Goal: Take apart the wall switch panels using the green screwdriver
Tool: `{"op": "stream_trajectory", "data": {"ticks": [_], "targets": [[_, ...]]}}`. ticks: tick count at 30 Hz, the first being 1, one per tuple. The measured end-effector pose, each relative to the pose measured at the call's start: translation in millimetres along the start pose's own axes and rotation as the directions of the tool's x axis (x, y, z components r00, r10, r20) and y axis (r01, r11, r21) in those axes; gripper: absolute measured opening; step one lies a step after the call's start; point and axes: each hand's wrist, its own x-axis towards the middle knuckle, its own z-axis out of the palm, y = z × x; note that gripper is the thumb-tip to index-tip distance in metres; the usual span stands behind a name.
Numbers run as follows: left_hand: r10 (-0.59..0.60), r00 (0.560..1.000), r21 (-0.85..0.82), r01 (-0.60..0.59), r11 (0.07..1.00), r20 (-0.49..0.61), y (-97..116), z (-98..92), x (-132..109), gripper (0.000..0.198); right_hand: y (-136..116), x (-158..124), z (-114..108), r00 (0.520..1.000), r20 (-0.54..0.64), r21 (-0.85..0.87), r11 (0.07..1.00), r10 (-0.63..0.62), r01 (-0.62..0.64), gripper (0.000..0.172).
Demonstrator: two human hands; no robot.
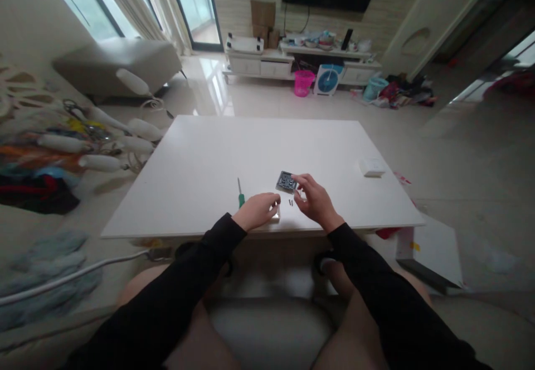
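A dark square module (286,180), looking like the inside of a wall switch or socket, lies on the white table (234,141). My right hand (314,198) is at its right edge, index finger touching or just over it, thumb apart and nothing seen between them. Just left of that hand lie small screws (291,203). My left hand (259,210) hovers over a white square frame (275,219), partly covering it. Its fingers are loosely bent, with a gap between fingertips and thumb. A green-handled screwdriver (241,198) lies left of it, shaft pointing away.
A small white box (371,168) sits near the table's right edge. White lamp arms (136,144) stand close to the left edge. An open carton (434,253) is on the floor at right. Beyond are a pink basket (303,83) and a blue fan (328,79).
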Motion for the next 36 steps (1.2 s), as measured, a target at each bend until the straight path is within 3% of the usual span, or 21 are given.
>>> {"op": "stream_trajectory", "data": {"ticks": [2, 6, 9, 12, 16, 19, 21, 24, 30, 36], "targets": [[-0.004, 1.0, 0.012, 0.004, 1.0, -0.007, 17.2, 5.4, 2.4, 0.019, -10.1, -4.7, -4.9, 0.999, 0.05, 0.037, 0.999, 0.005, -0.007, 0.035], [-0.03, 0.997, 0.102, 0.023, 0.995, 0.07, 52.8, 25.9, -3.6, 0.018, -14.6, -21.4, -6.9, 0.97, 0.239, 0.046, 0.997, 0.045, -0.057, 0.04], [-0.025, 0.995, 0.084, 0.017, 0.996, 0.094, 71.0, 38.1, -19.3, 0.02, -11.0, -37.7, -11.8, 0.965, 0.246, 0.081, 0.99, 0.09, -0.113, 0.038], [-0.052, 0.994, 0.061, 0.046, 0.997, 0.095, 74.7, 38.1, -34.2, 0.019, -10.3, -51.3, -20.1, 0.959, 0.245, 0.117, 0.977, 0.145, -0.178, 0.036], [-0.179, 0.984, 0.021, 0.18, 0.984, -0.013, 48.8, 20.3, -35.0, 0.019, -13.9, -55.2, -22.4, 0.952, 0.233, 0.173, 0.955, 0.199, -0.242, 0.033], [-0.36, 0.926, 0.03, 0.366, 0.93, -0.116, 10.5, 5.4, -24.6, 0.021, -15.0, -48.5, -13.6, 0.955, 0.191, 0.158, 0.953, 0.226, -0.258, 0.03], [-0.455, 0.884, 0.058, 0.462, 0.885, -0.105, -15.4, -0.4, -17.9, 0.024, -13.2, -42.7, -6.2, 0.953, 0.21, 0.118, 0.961, 0.22, -0.248, 0.028], [-0.492, 0.868, 0.051, 0.496, 0.867, -0.072, -41.8, -3.0, -13.6, 0.028, -8.3, -34.0, 1.5, 0.937, 0.276, 0.045, 0.971, 0.215, -0.236, 0.026], [-0.492, 0.87, 0.02, 0.493, 0.87, -0.035, -55.7, 2.0, -18.9, 0.033, -6.1, -18.6, 10.1, 0.916, 0.356, 0.001, 0.981, 0.183, -0.196, 0.024], [-0.542, 0.839, 0.049, 0.544, 0.838, -0.052, -56.5, 3.2, -18.3, 0.033, -9.1, -24.8, 18.9, 0.936, 0.308, 0.063, 0.978, 0.169, -0.198, 0.037]]}}
